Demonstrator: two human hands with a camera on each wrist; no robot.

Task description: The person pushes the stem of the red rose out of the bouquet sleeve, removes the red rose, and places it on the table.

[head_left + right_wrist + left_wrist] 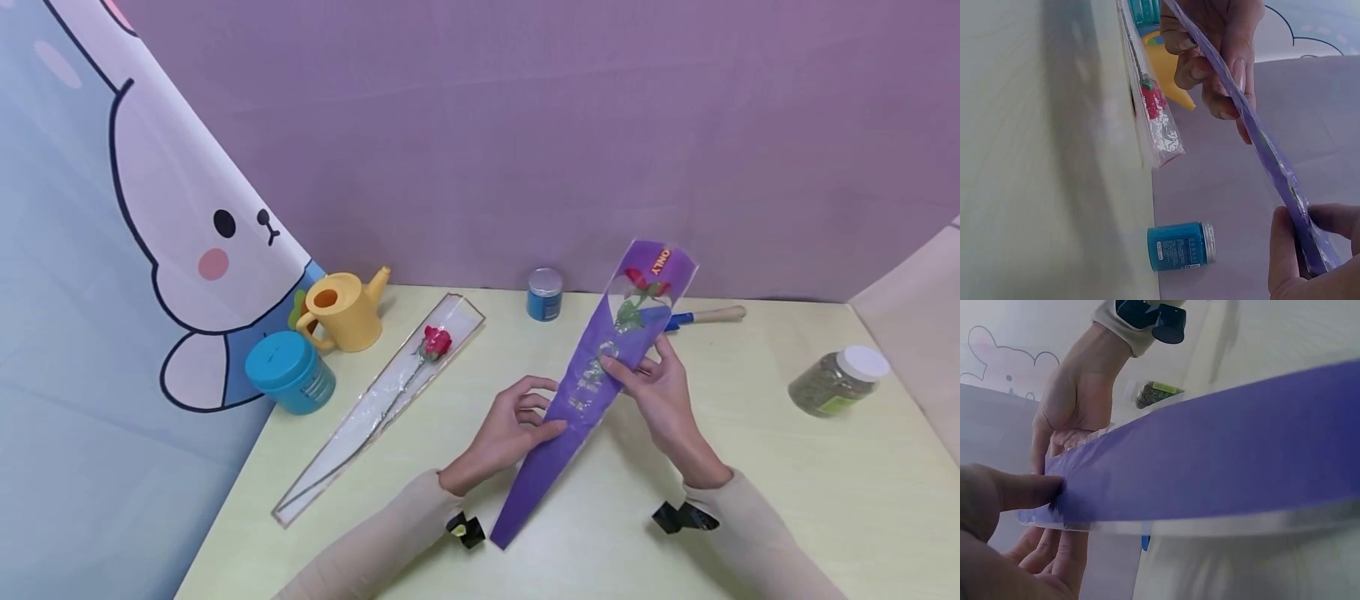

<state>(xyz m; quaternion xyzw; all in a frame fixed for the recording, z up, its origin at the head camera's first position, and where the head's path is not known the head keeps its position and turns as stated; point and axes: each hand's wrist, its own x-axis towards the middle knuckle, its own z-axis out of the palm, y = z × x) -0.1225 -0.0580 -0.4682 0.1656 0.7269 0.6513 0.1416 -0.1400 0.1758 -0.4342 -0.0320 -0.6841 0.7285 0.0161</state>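
Now both hands hold purple sleeve (600,375) raised over table (750,500): left hand (510,429) pinches lower half, right hand (660,392) pinches middle. Likely opening sleeve; next needs layers parted. Wrapped rose (435,342) lies left.

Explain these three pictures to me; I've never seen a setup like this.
No machine here: a person works with bare hands, wearing three cameras. The wide picture comes from the head; the close ones from each wrist. The left hand and right hand both hold a purple flower sleeve with a rose inside, lifted off the pale table. On the table lie a red rose in a clear sleeve, a yellow watering can, a teal tub, a small blue jar, a wooden-handled tool and a white-lidded jar.
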